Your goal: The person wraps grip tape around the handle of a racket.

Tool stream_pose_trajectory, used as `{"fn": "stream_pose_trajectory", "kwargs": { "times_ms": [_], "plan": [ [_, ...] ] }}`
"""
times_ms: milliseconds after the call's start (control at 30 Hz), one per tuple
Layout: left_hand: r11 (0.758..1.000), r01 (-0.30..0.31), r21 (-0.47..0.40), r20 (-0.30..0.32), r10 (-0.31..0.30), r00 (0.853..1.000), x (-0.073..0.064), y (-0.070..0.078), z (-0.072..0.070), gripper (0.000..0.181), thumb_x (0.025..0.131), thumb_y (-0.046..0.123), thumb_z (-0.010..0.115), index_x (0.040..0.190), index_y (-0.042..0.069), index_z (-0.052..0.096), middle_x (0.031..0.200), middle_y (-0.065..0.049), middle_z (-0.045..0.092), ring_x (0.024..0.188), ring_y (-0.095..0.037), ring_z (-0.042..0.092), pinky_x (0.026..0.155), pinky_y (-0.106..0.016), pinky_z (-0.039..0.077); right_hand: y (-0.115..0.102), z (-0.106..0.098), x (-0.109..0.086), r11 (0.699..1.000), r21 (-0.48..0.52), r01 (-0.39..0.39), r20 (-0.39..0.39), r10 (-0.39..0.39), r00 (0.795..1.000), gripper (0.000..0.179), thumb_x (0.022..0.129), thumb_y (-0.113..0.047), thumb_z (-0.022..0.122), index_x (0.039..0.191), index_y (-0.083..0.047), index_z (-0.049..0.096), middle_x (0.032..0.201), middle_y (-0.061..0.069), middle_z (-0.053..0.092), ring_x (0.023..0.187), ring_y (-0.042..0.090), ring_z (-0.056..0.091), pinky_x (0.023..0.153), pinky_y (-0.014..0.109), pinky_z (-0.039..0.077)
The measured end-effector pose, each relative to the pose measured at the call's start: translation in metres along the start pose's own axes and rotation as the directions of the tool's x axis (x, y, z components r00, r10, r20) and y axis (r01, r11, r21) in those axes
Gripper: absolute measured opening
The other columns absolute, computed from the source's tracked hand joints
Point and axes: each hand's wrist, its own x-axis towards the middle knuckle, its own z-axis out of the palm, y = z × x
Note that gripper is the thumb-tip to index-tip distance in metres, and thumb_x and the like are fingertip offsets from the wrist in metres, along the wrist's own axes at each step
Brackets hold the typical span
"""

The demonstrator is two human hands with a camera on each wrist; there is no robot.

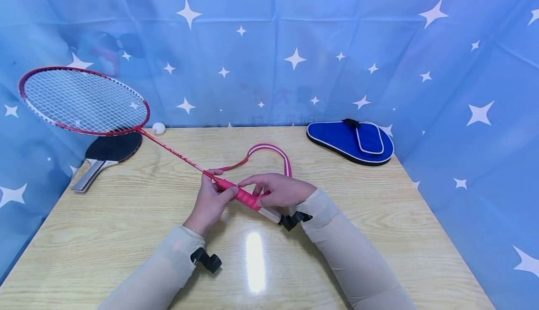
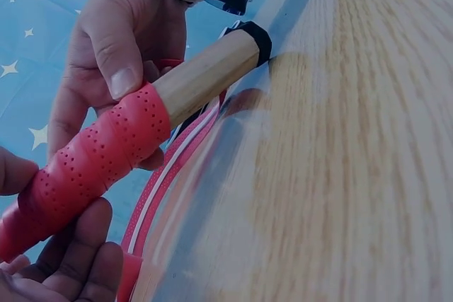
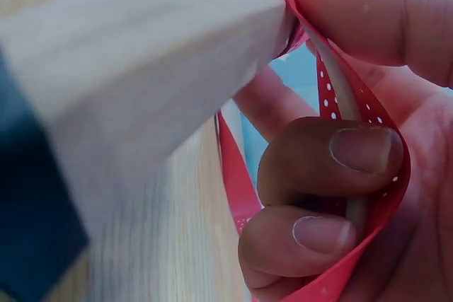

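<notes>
A badminton racket (image 1: 84, 99) slants across the head view, its strung head at upper left. My left hand (image 1: 209, 205) holds the upper handle between thumb and fingers. Red perforated grip tape (image 2: 99, 153) is wound round the handle, and the butt end shows bare wood (image 2: 209, 76) with a dark cap (image 2: 256, 42). My right hand (image 1: 286, 189) pinches the tape at the last turn, thumb on its edge. In the right wrist view, the loose tape (image 3: 333, 272) runs through my curled fingers. Its tail (image 1: 265, 147) with a white stripe arcs behind the hands.
On the left lie a black table tennis bat (image 1: 113, 147) with a pale handle and a white ball (image 1: 158, 128) at the back edge. A blue bat case (image 1: 337, 137) lies at back right. Blue star-patterned cloth (image 1: 236, 67) hangs behind the wooden table (image 1: 379, 216).
</notes>
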Motion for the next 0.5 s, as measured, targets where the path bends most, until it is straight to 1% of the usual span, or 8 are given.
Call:
{"fn": "stream_pose_trajectory", "kwargs": {
  "times_ms": [100,167,267,400,500],
  "plan": [
    [1.0,-0.001,-0.001,0.0,0.001,1.0,0.0004,0.0001,0.0001,0.066,0.095,0.003,0.07,0.144,0.003,0.027,0.106,-0.02,0.067,0.089,-0.02,0.068,0.081,-0.025,0.06,-0.0001,0.0005,0.0004,1.0,0.028,-0.011,0.005,0.011,1.0,0.068,0.095,-0.005,0.073,0.156,-0.029,0.052,0.111,-0.002,0.074,0.098,0.018,0.069,0.078,0.032,0.058],
    [1.0,-0.003,-0.005,0.001,0.003,1.0,0.0003,0.0003,0.0,0.065,0.095,0.003,0.07,0.144,0.004,0.027,0.107,-0.02,0.067,0.09,-0.02,0.068,0.081,-0.025,0.06,-0.0001,0.0007,0.0004,0.999,0.037,-0.014,0.004,0.013,1.0,0.068,0.095,-0.004,0.073,0.155,-0.029,0.053,0.11,-0.002,0.075,0.097,0.019,0.069,0.079,0.032,0.058],
    [1.0,-0.005,-0.012,0.002,0.005,1.0,0.0002,0.0004,-0.0002,0.064,0.097,0.004,0.07,0.144,0.003,0.027,0.107,-0.02,0.068,0.09,-0.019,0.068,0.081,-0.024,0.06,0.0002,0.0012,0.0006,1.0,0.022,-0.012,-0.005,0.012,1.0,0.066,0.094,-0.006,0.074,0.153,-0.03,0.054,0.107,-0.004,0.075,0.096,0.018,0.069,0.08,0.033,0.058],
    [1.0,0.001,-0.008,0.005,-0.001,1.0,0.0003,0.0002,-0.0005,0.062,0.099,0.006,0.069,0.144,0.003,0.026,0.107,-0.02,0.067,0.089,-0.018,0.068,0.08,-0.024,0.06,0.0,0.0013,0.0006,1.0,-0.023,-0.009,-0.02,0.008,1.0,0.065,0.093,-0.01,0.078,0.15,-0.033,0.055,0.106,-0.006,0.074,0.098,0.016,0.069,0.087,0.035,0.058],
    [1.0,0.008,-0.007,0.007,-0.008,1.0,0.0005,0.0,-0.0004,0.061,0.099,0.005,0.068,0.144,0.003,0.027,0.107,-0.021,0.067,0.089,-0.018,0.069,0.08,-0.025,0.061,0.0004,0.0012,0.0011,1.0,-0.029,-0.004,-0.017,0.003,1.0,0.065,0.094,-0.013,0.079,0.15,-0.035,0.055,0.106,-0.006,0.073,0.098,0.016,0.069,0.089,0.035,0.057]
  ]
}}
